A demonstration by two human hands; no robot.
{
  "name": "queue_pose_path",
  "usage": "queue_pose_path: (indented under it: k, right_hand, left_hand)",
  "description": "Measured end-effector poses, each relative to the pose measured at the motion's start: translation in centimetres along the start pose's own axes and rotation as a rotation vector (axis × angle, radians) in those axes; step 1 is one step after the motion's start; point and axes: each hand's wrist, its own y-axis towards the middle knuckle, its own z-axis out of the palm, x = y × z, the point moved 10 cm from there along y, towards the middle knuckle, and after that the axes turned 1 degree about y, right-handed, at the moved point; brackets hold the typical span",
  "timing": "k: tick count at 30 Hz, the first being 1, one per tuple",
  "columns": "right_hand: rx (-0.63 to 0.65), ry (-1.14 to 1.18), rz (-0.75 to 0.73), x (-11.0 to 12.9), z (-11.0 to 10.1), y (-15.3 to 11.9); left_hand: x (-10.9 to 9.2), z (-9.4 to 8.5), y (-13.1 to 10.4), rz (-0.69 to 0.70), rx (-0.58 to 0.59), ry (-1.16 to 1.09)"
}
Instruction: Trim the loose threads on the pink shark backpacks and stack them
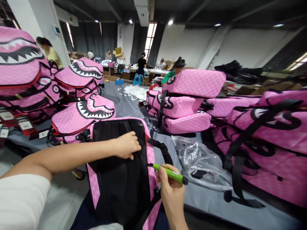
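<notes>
In front of me a pink backpack point(151, 153) stands on end with its black padded back panel point(115, 185) facing me. My left hand point(128, 145) is closed on the upper part of that panel, its fingers curled against the black fabric. A green marker point(171, 174) with black ends is held in my right hand point(172, 191). Its dark tip points left and meets, or nearly meets, the pink edge of the backpack. Just above the marker, a black strap with a buckle point(163, 147) hangs off the right side.
Pink shark-mouth backpacks are piled at left point(21, 70), at centre right point(184, 105) and at far right point(271, 137). A clear plastic bag point(203, 163) lies on the grey table cover point(199, 204). Hang tags point(24, 124) dangle at left. Several people work farther back.
</notes>
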Motion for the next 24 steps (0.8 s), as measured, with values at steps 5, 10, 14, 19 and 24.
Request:
queue_pose_path:
  k: [5, 10, 14, 19, 24]
  right_hand:
    - [0.076, 0.053, -0.298, 4.2, 0.2, -2.6]
    - [0.022, 0.083, -0.764, 11.7, -1.4, -4.4]
    - [0.223, -0.088, -0.982, 13.0, 0.9, -4.6]
    - [0.247, -0.256, -1.058, 7.9, 2.4, -3.6]
    - [0.235, -0.252, -1.031, 6.5, 4.6, -2.9]
  left_hand:
    - [0.3, -4.2, -1.7, -0.122, -0.017, -0.028]
    - [-0.6, -10.2, -3.5, -0.335, -0.052, -0.062]
    - [-1.3, -8.2, -4.4, -0.441, -0.015, -0.274]
    - [-0.3, -2.8, -4.7, -0.404, -0.026, -0.376]
    - [4.6, -3.6, -5.1, -0.475, -0.216, -0.176]
